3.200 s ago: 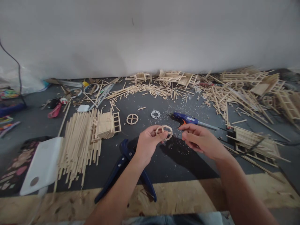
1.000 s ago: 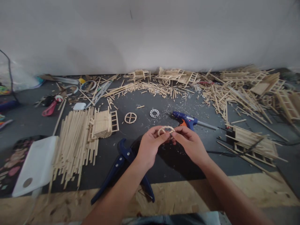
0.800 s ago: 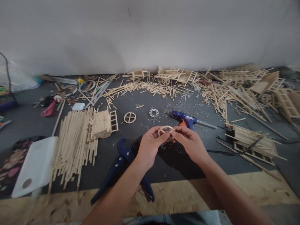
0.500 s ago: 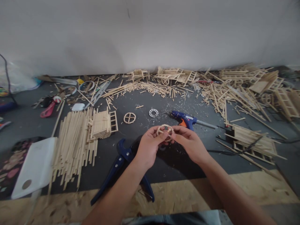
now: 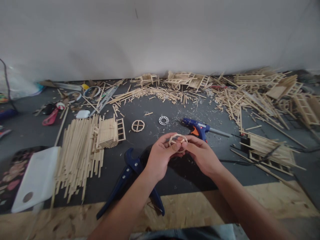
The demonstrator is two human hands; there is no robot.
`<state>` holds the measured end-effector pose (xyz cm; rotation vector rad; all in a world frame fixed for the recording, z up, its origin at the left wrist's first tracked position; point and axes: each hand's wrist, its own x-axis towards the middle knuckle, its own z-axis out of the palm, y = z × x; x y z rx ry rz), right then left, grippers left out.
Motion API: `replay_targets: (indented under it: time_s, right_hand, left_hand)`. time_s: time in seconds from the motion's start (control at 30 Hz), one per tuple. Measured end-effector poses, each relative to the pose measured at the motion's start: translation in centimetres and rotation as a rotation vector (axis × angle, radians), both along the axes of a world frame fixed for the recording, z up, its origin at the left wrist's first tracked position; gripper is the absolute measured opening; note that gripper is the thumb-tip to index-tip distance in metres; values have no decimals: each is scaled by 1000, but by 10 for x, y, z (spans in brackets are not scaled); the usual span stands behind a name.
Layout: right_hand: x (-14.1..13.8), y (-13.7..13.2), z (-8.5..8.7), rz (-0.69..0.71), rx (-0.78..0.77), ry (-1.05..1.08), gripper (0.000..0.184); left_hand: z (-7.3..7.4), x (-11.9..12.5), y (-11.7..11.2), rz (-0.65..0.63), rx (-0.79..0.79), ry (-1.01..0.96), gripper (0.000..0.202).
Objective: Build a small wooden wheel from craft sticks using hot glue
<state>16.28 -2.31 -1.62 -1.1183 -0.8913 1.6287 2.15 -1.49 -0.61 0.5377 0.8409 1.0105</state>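
Note:
A small wooden wheel point(image 5: 178, 135) made of short stick pieces is held up between my two hands. My left hand point(image 5: 161, 155) grips its left side, the thumb lying across the ring. My right hand point(image 5: 200, 153) pinches the right side, its thumb close to the left thumb. Fingers hide the wheel's lower part. A finished-looking wooden wheel point(image 5: 138, 126) with crossed spokes lies on the dark table to the left. A white ring with holes point(image 5: 163, 120) lies beyond my hands. Just behind my right hand is a blue glue gun point(image 5: 200, 126) with a clear stick in its back.
A blue cutter point(image 5: 131, 170) lies beside my left forearm. Left of it, a small wooden cart body point(image 5: 108, 133) rests on a bundle of sticks point(image 5: 75, 156). Loose sticks point(image 5: 162, 93) line the back. Another wooden model point(image 5: 271, 151) and a black cable point(image 5: 240, 163) lie right.
The wheel has shifted very slightly right and tilted a little in my fingers. Both hands keep their grip on it; the things on the table stay put.

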Motion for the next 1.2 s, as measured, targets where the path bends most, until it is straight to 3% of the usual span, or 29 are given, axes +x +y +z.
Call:
replay_targets:
  time_s: [0.2,0.93,1.2]
  right_hand:
    - [-1,0,4,-8,-45,53,15]
    - [-4,2,6,-47,-108,42,23]
    - [-4,1,-1,-42,-101,46,24]
  left_hand:
    - [-1,2,-1,-19,38,33,29]
    - [4,5,-2,41,6,93,29]
    - [2,6,-3,19,12,57,27]
